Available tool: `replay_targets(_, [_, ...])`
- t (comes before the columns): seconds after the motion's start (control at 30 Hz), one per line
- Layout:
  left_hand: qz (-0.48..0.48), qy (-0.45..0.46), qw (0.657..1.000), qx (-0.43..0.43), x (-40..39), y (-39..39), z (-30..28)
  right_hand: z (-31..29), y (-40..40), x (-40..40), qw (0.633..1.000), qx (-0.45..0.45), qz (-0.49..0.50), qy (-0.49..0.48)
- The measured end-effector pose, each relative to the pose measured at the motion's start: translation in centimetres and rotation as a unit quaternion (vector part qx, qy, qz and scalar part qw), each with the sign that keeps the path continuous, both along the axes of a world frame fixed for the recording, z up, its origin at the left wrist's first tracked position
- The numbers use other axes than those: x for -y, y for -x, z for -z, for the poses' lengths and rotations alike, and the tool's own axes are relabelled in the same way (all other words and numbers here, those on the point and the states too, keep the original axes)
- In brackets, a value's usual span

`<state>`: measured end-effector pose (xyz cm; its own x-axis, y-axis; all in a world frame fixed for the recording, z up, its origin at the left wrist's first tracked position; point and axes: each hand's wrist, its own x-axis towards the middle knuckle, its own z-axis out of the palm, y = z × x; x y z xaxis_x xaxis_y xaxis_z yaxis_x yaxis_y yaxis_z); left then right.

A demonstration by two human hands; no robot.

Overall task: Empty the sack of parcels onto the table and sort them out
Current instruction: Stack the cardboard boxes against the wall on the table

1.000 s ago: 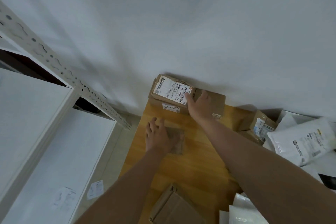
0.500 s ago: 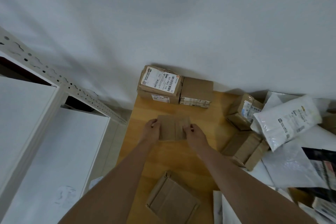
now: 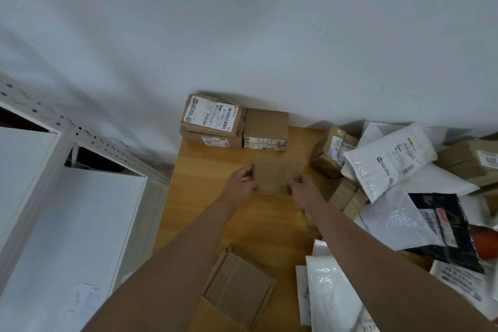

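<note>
Sorting step: my left hand (image 3: pixel 239 183) and right hand (image 3: pixel 304 188) each pinch the flat brown cardboard parcel (image 3: pixel 277 175). Next, slide it toward twelve o'clock against the stacked brown boxes (image 3: pixel 265 127).

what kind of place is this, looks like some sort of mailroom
Probably a parcel sorting or stock room: labelled cardboard boxes stacked against the wall, white poly mailers heaped on the wooden table, and white metal shelving alongside.
</note>
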<state>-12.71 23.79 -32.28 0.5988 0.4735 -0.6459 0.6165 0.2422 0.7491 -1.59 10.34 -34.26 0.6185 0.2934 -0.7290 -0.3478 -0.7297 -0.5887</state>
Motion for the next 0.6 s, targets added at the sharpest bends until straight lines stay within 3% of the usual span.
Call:
replay_targets(0.17, [-0.059, -0.015, 0.998, -0.007, 1.6, 0.0, 1.3, -0.3, 0.5, 1.9, 0.995, 0.082, 0.03, -0.048])
replay_targets(0.27, [-0.143, 0.037, 0.989, 0.013, 1.9, 0.1, 1.8, 0.0, 0.7, 2.3, 0.995, 0.062, 0.047, -0.068])
replay_targets(0.43, [-0.05, -0.057, 0.997, -0.012, 2.6, 0.2, 2.1, -0.2, 0.9, 2.1, 0.99, -0.068, 0.09, -0.088])
replay_targets(0.6, [-0.04, -0.078, 0.995, 0.041, 2.7, 0.5, 2.4, -0.1, 0.7, 2.0, 0.994, 0.014, 0.081, -0.066])
